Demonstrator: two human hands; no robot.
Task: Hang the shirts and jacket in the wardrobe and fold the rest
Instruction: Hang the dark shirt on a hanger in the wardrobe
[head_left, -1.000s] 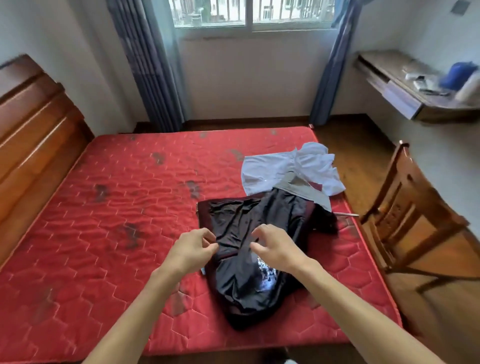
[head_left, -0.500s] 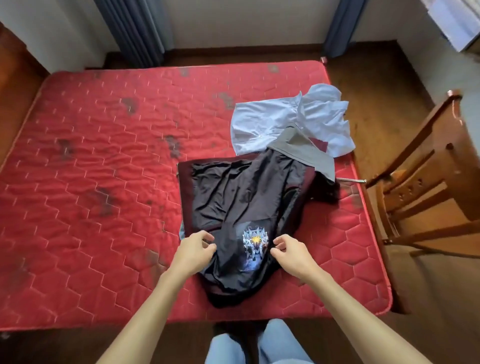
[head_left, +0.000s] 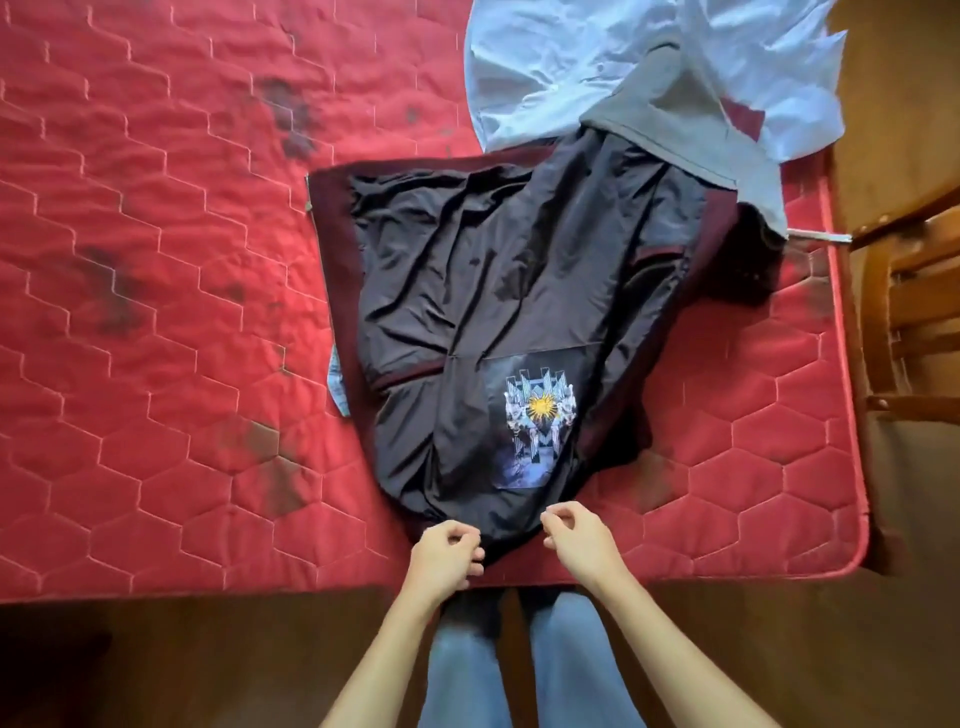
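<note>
Viewed from above. Found jacket (head_left: 519, 291) spread flat on bed (head_left: 156, 312), toward right side, narrow end drawn to near edge. Noted black lining facing up, maroon borders, printed patch (head_left: 540, 421) close to near end.

Found left hand (head_left: 447, 553) at jacket's near tip: grip closed, fingers curled, pinching black fabric. Found right hand (head_left: 579, 540) just beside, at right edge of same tip, fingers curled tight; cannot tell whether grip has fabric in it. Noted hands close together, not touching.

Recorded pale blue shirt (head_left: 545, 67), crumpled, at far right of bed, meeting jacket's far end. Recorded grey garment (head_left: 675, 114) lying over shirt and over jacket's far right corner. Noted thin metal rod (head_left: 818, 236) protruding from under grey garment toward chair (head_left: 909, 291), beside bed on right.

Noted dark stains (head_left: 291, 114) on bed cover. Seen jeans (head_left: 519, 660) below hands, over wooden floor (head_left: 208, 665).
</note>
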